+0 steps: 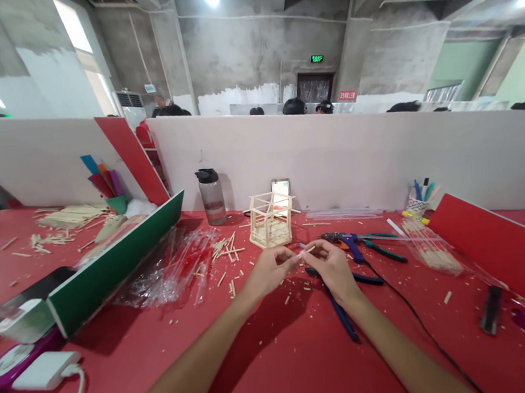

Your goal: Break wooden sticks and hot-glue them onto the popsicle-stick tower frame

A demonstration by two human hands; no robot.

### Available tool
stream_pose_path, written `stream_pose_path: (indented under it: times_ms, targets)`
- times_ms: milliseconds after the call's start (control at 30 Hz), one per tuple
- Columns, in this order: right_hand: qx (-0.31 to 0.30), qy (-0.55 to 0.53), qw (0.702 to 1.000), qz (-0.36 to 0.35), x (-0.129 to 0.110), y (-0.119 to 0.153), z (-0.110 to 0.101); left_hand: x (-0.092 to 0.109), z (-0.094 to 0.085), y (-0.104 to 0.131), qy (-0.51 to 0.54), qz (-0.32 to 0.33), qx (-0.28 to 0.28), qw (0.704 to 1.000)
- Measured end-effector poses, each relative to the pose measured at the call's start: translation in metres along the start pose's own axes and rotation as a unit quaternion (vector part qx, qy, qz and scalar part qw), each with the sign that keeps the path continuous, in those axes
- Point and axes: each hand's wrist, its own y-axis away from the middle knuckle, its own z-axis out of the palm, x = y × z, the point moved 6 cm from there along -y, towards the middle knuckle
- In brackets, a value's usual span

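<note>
My left hand (274, 268) and my right hand (330, 267) meet above the red table. Between their fingertips is a short wooden stick (307, 251), pinched by the right hand and touched by the left fingers, which are closed at its other end. Just behind them stands a six-sided frame of wooden sticks (270, 226). A phone (281, 188) with a lit screen leans behind the frame. Blue-handled pliers (340, 314) lie open under my right hand. Beyond it rest a blue glue gun (353, 248) and green-handled pliers (385, 250).
A water bottle (212, 197) stands by the white partition (356, 155). Stick pieces (230, 250) and clear plastic wrapping (158, 276) lie left. Green (120, 268) and red (507, 249) dividers flank the workspace. The glue gun's black cord (413, 312) runs along the right. Bagged sticks (430, 247) lie beyond.
</note>
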Motion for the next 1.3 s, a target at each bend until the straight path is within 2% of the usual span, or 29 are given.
stream_pose_path:
  times_ms: [333, 767, 833, 900, 967, 1000, 1067, 1133, 1200, 1300]
  targets:
    - [-0.036, -0.006, 0.999, 0.014, 0.005, -0.001, 0.001, 0.01, -0.003, 0.003, -0.026, 0.004, 0.0, 1.0]
    - [-0.051, -0.066, 0.995, 0.061, 0.012, -0.003, 0.004, -0.001, -0.009, -0.002, -0.031, 0.011, 0.026, 0.999]
    - [-0.046, -0.025, 0.997, 0.058, 0.01, -0.009, -0.006, -0.004, -0.014, -0.004, -0.029, 0.006, 0.032, 0.999]
    - [-0.048, 0.097, 0.994, 0.017, 0.001, -0.014, -0.02, -0.007, -0.02, -0.006, -0.032, 0.003, 0.043, 0.999]
    - [-0.073, 0.279, 0.957, -0.034, -0.01, -0.014, -0.031, -0.011, -0.027, -0.008, -0.04, 0.002, 0.06, 0.997]
    - [-0.085, 0.384, 0.919, -0.035, -0.013, -0.012, -0.035, -0.013, -0.03, -0.009, -0.045, 0.003, 0.07, 0.997]
    - [-0.094, 0.554, 0.827, 0.02, -0.013, -0.003, -0.046, -0.017, -0.036, -0.01, -0.054, 0.004, 0.086, 0.995]
    - [-0.117, 0.645, 0.751, 0.077, -0.01, 0.011, -0.049, -0.02, -0.041, -0.011, -0.06, 0.007, 0.098, 0.993]
    - [-0.137, 0.688, 0.706, 0.101, -0.007, 0.024, -0.044, -0.023, -0.044, -0.012, -0.063, 0.01, 0.106, 0.992]
    - [-0.136, 0.721, 0.673, 0.09, -0.005, 0.033, -0.035, -0.029, -0.047, -0.015, -0.063, 0.008, 0.112, 0.992]
